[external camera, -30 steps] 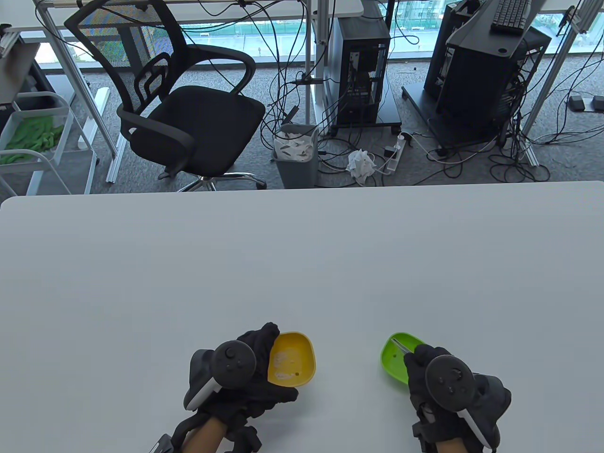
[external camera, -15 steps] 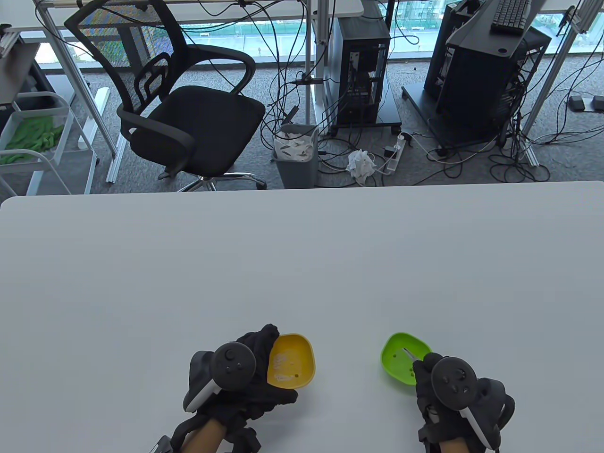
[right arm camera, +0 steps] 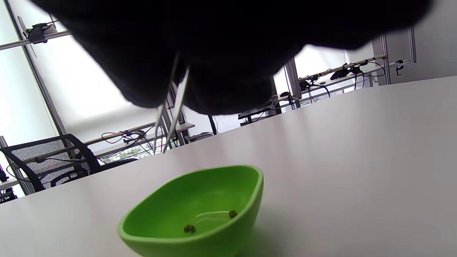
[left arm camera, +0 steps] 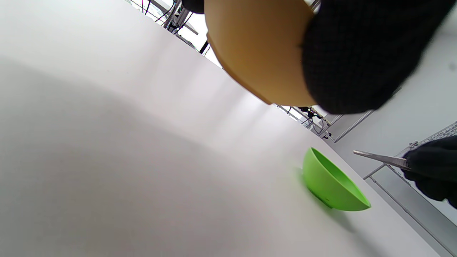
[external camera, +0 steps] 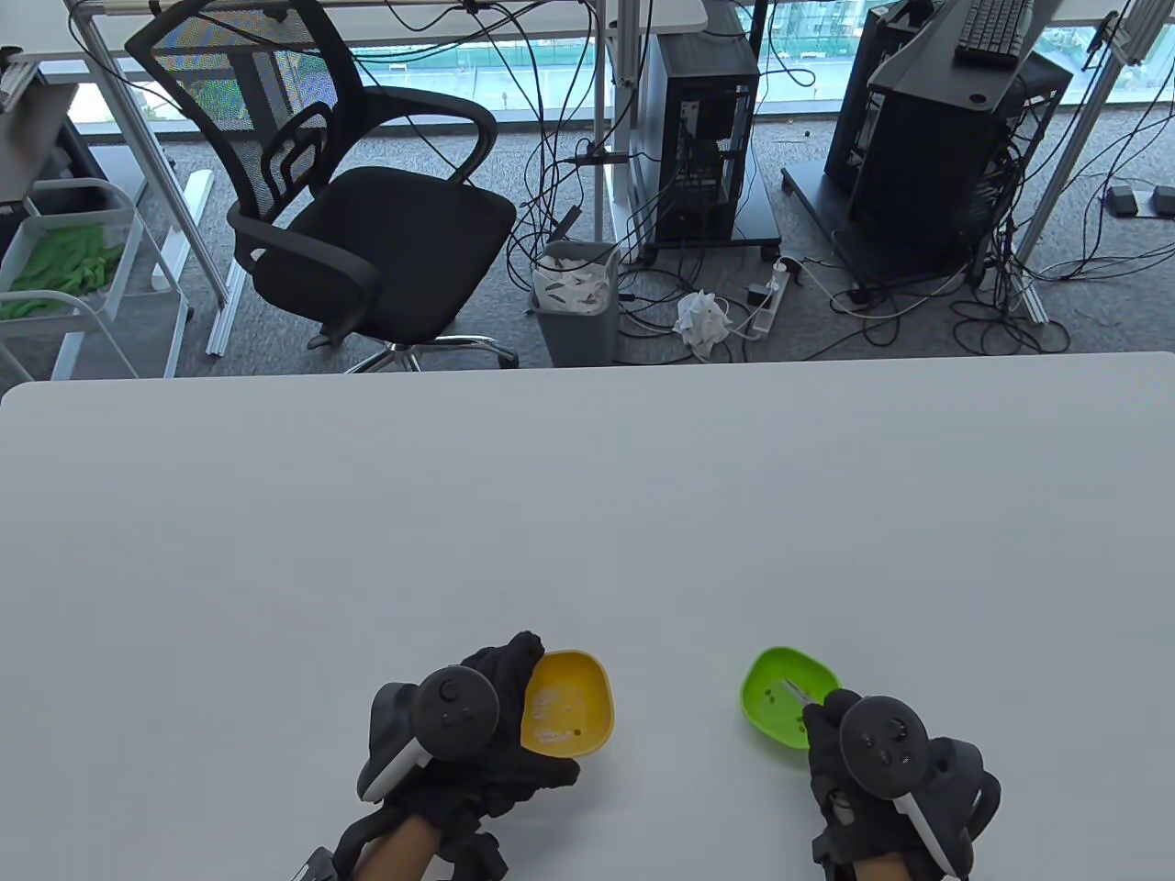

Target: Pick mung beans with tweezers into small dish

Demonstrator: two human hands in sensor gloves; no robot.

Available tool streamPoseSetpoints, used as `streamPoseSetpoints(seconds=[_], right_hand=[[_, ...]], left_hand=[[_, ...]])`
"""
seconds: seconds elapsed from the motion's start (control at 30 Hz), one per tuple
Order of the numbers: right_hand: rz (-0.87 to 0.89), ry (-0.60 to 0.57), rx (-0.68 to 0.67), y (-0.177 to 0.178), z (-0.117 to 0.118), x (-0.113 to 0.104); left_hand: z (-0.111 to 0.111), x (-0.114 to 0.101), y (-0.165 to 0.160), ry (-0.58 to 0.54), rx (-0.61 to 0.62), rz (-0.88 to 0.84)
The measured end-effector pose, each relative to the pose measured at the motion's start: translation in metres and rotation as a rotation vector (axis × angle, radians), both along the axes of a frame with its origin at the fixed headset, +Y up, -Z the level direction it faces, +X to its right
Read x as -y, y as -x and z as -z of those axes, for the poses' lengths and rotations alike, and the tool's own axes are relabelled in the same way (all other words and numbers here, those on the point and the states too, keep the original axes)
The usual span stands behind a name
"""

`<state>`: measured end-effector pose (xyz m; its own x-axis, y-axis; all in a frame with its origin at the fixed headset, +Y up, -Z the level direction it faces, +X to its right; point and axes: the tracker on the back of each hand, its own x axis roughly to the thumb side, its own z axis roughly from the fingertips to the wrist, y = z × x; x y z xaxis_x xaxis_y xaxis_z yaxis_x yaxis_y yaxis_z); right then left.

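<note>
My left hand (external camera: 496, 684) grips the yellow dish (external camera: 574, 697) by its left rim. The left wrist view shows its underside (left arm camera: 257, 46) lifted off the table under my gloved fingers (left arm camera: 357, 53). One dark mung bean (external camera: 576, 731) lies in it. My right hand (external camera: 831, 720) pinches metal tweezers (external camera: 794, 690) over the green dish (external camera: 780, 679). In the right wrist view the tweezers (right arm camera: 167, 121) have their tips slightly apart, with nothing between them, above the green dish (right arm camera: 200, 189). Two mung beans (right arm camera: 232, 214) lie in the green dish.
The white table (external camera: 587, 514) stretches wide beyond both dishes. The dishes stand near the front edge, about a hand's width apart. An office chair (external camera: 349, 211), a bin (external camera: 576, 303) and cables are on the floor behind the table.
My right hand has drawn back toward me, and the tweezer tips have moved from the green dish's far rim to over its middle. The left hand and yellow dish have hardly moved.
</note>
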<state>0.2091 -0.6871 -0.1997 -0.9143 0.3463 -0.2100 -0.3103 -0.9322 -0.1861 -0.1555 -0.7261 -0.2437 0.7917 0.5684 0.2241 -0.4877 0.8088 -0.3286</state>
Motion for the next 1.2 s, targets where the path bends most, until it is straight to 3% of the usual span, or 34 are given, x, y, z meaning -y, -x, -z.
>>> streamPoseSetpoints(seconds=[0.23,0.33,0.53,0.67,0.77,1.2], right_hand=[[0.013,-0.006,-0.020,0.002,0.000,-0.001],[0.003,-0.059,-0.063,0.012,-0.002,-0.009],[-0.060,-0.133,-0.288,0.075,-0.005,-0.042],[-0.175,-0.095,-0.456,0.128,-0.003,-0.055],[-0.254,-0.020,-0.547,0.157,0.002,-0.053],[-0.339,0.125,-0.621,0.184,0.010,-0.044]], left_hand=[[0.000,0.000,-0.001,0.000,0.000,0.001],[0.000,0.000,-0.001,-0.003,0.000,0.004],[0.000,0.000,-0.001,-0.002,0.003,0.007],[0.000,-0.001,-0.001,-0.003,0.005,0.010],[0.000,-0.001,-0.001,-0.006,0.006,0.007],[-0.001,-0.002,-0.002,-0.018,0.018,0.010]])
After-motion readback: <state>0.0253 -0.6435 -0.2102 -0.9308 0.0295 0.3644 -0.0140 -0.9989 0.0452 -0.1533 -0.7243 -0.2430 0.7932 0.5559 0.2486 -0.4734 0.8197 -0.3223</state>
